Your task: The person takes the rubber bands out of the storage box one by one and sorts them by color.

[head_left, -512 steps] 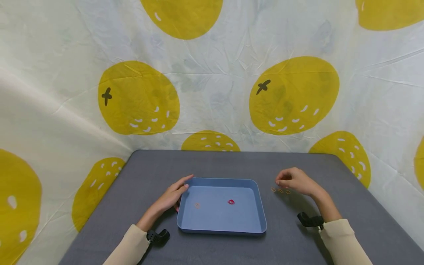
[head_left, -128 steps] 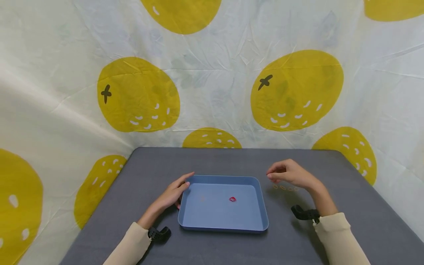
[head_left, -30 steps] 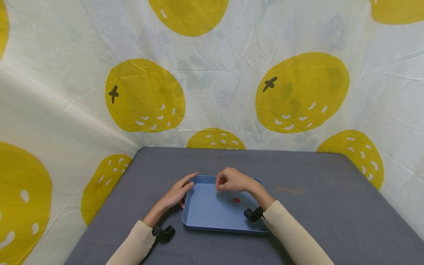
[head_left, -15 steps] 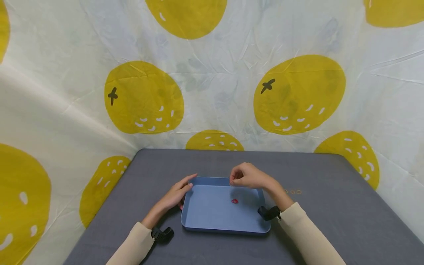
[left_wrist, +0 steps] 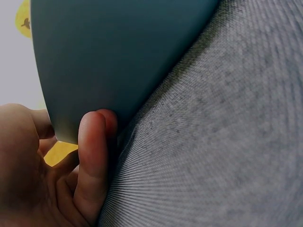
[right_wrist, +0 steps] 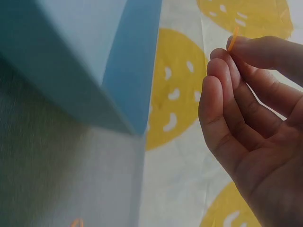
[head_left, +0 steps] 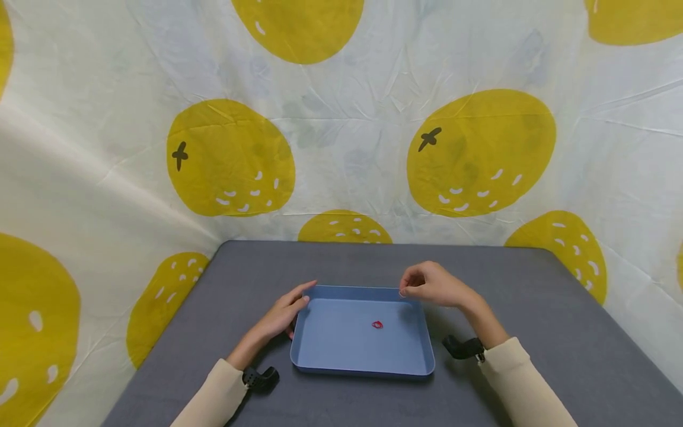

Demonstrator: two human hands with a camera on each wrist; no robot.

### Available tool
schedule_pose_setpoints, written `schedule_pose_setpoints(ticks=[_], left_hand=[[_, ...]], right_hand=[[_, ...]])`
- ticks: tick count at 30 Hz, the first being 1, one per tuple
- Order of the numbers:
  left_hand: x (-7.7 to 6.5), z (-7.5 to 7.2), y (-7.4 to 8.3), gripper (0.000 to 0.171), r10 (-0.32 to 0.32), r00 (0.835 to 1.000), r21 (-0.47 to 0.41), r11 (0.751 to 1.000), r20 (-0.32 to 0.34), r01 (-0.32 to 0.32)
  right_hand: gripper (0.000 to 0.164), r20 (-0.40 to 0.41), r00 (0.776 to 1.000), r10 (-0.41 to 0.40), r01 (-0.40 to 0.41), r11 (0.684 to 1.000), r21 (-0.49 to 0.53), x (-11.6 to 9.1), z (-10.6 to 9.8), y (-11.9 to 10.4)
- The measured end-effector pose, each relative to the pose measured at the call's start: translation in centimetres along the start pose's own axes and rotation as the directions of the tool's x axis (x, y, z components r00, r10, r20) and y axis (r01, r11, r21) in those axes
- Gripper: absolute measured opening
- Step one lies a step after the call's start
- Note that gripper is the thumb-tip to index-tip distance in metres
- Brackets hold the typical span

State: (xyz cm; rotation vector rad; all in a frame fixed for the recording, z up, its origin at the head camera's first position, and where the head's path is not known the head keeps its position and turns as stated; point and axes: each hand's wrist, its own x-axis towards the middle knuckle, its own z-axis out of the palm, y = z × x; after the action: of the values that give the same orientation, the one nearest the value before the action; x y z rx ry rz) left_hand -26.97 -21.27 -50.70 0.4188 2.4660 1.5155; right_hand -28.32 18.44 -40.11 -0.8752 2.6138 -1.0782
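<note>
A shallow blue tray [head_left: 333, 350] lies on the table, with a small red rubber band [head_left: 377, 325], perhaps more than one, on its floor. My left hand [head_left: 277, 315] grips the tray's far left corner, thumb at the rim; in the left wrist view its fingers press the outer wall. Over the far right corner of the tray hovers my right hand [head_left: 437, 286]. In the right wrist view its thumb and a fingertip pinch an orange rubber band [right_wrist: 233, 39]. Part of another orange band [right_wrist: 77, 222] shows at that view's bottom edge.
The dark grey table [head_left: 256, 261] extends around the tray, against a white cloth backdrop [head_left: 347, 154] with yellow fruit prints. Right of the tray, the right hand and forearm cover the place where orange bands lay in earlier frames.
My right hand has moved right from over the tray's middle to its far right corner, carrying the band. An orange band seen earlier at the tray's left is gone. The left hand stays put.
</note>
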Motion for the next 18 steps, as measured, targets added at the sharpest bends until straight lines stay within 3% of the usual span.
schedule_pose_setpoints(ticks=[9,18], left_hand=[[-0.1,-0.1,0.1,0.05,0.003,1.0,0.0,1.0,0.006,-0.003],[-0.1,-0.1,0.1,0.048,-0.01,1.0,-0.008,1.0,-0.005,0.01]], right_hand=[[0.012,-0.029,0.998,0.054,-0.054,0.999,-0.003,-2.2,-1.4,1.9],[0.013,-0.052,0.998,0.021,-0.021,1.0,0.01,-3.4,-2.1,3.1]])
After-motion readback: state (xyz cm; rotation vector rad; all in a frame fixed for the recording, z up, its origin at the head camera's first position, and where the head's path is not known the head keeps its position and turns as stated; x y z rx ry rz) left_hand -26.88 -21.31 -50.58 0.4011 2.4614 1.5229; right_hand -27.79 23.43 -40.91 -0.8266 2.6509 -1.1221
